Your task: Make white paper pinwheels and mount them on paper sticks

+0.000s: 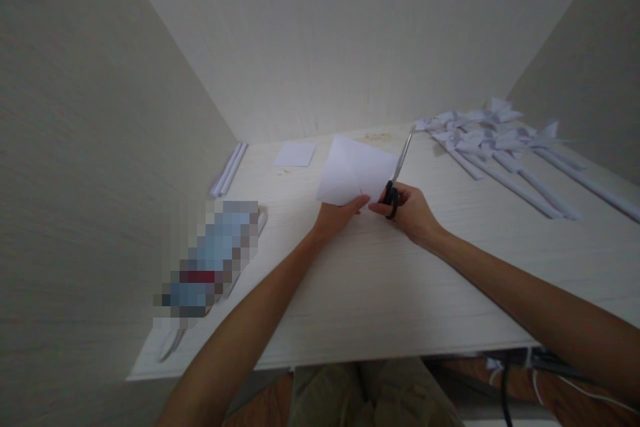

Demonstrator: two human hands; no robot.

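A white sheet of paper (350,170) with a crease across it is pinched at its near edge by my left hand (337,217), thumb on top. In my right hand (410,210) is a pair of scissors (400,163) with black handles. Its blades point up and away from me, by the paper's right edge. A short dark line, perhaps a cut, shows in the paper near my left thumb. Both hands are above the middle of the white table (320,300). Part of the fingers of each hand is hidden under the paper or behind the scissor handles.
Several paper pinwheel-like pieces on rolled paper sticks (520,180) lie at the right. A square paper stack (295,153) is at the back, and rolled paper tubes (230,170) at the left. A blurred-out device (215,260) rests near the left wall. Walls enclose three sides.
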